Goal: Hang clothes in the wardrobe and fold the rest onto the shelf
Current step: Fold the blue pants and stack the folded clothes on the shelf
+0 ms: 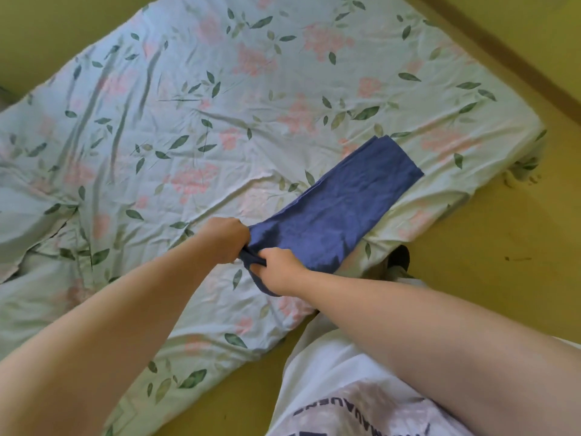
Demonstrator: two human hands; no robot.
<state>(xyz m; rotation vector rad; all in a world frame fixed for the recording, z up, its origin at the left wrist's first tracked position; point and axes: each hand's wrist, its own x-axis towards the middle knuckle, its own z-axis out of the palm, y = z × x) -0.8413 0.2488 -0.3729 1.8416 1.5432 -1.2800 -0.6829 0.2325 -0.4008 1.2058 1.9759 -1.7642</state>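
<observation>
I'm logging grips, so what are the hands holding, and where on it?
Both the left hand and right hand grip the near end of the folded blue garment.

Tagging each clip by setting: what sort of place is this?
Probably a bedroom: a mattress under a floral sheet on a yellowish floor, where both hands fold a blue garment.

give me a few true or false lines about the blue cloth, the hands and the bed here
1. Both hands grip the near end of the blue garment. True: left hand, right hand.
2. The garment hangs on a hanger. False: it lies on the floral sheet.
3. The garment is folded into a long strip. True.
4. The sheet is plain white. False: it has pink flowers and green leaves.
</observation>
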